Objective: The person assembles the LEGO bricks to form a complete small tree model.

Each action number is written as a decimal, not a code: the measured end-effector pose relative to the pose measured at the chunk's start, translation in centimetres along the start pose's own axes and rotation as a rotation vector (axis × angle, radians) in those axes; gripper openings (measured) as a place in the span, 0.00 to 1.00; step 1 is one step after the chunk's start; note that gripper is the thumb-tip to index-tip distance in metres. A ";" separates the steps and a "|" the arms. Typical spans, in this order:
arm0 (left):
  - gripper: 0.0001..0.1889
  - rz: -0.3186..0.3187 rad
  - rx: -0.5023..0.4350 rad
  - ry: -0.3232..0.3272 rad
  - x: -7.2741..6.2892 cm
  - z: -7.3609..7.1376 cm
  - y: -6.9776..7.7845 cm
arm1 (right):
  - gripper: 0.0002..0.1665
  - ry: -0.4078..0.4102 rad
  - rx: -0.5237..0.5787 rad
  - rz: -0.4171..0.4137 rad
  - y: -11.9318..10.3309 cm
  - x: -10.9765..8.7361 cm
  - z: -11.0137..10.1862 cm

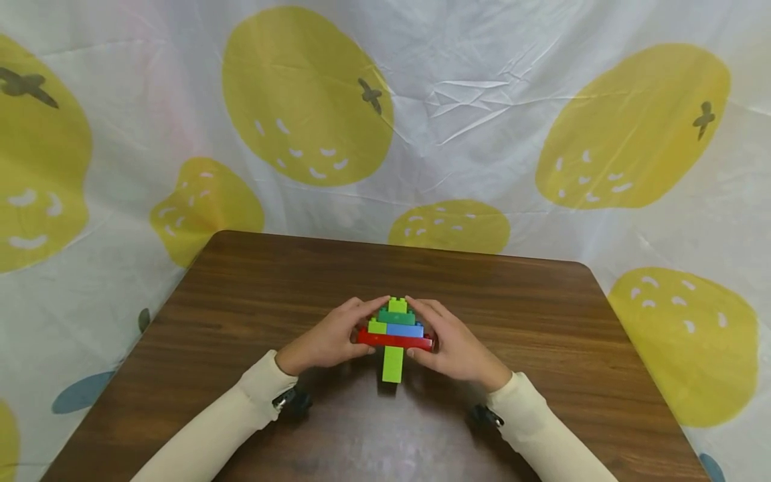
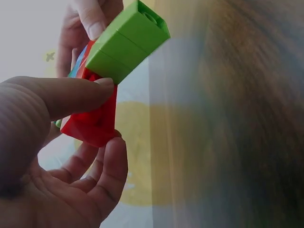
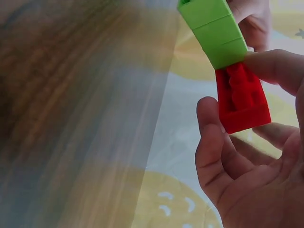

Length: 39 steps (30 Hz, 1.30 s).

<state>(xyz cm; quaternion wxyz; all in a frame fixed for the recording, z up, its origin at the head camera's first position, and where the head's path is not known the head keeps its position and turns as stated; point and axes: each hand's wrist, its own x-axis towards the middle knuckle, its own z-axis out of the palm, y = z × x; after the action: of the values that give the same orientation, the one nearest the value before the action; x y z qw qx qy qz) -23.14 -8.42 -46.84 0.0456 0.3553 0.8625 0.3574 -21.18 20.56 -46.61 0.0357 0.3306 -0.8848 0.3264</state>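
A tree-shaped toy-brick build (image 1: 394,340) is held between both hands in the head view. Its layers narrow upward from a long red brick (image 2: 92,124) through blue and lime, then dark green, to a lime top; a stem of stacked lime bricks (image 3: 216,35) juts from the red one's underside. My left hand (image 1: 337,336) grips the left end, its thumb on the red brick's underside by the stem. Opposite it, my right hand (image 1: 453,341) grips the right end, thumb likewise against the red underside. Both wrist views show the hollow bottom of the red brick.
A dark wooden table (image 1: 289,274) with rounded far corners lies beneath the hands. Behind it hangs a white cloth (image 1: 458,161) printed with yellow lemons. Dark wrist devices (image 1: 293,402) sit below both cream sleeves (image 1: 530,415).
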 end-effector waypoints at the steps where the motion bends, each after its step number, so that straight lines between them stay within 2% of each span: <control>1: 0.51 -0.001 0.002 0.002 0.1 0.0 -0.1 | 0.54 -0.003 0.001 0.001 0.1 0.2 0.0; 9: 0.48 -0.036 -0.008 -0.014 1.1 -0.6 -0.9 | 0.52 -0.047 0.071 0.029 1.3 1.5 0.2; 16: 0.47 -0.070 -0.029 -0.027 2.3 -0.5 -2.4 | 0.48 -0.032 0.096 0.074 2.5 2.6 0.6; 21: 0.46 -0.126 -0.039 -0.022 3.0 -0.4 -3.2 | 0.44 -0.027 0.103 0.116 3.0 3.4 0.9; 30: 0.43 -0.240 -0.134 -0.017 4.0 -0.4 -4.9 | 0.43 -0.068 0.114 0.152 4.3 4.9 1.3; 39: 0.40 -0.282 -0.136 -0.033 4.8 -0.2 -6.0 | 0.42 -0.125 0.125 0.194 6.0 5.8 1.6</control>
<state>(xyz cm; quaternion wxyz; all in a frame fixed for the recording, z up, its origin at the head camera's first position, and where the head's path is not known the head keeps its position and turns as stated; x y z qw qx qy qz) -30.21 -8.39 -49.74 0.1335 0.2327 0.8768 0.3992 -29.16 19.79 -49.55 -0.0718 0.2648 -0.8911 0.3615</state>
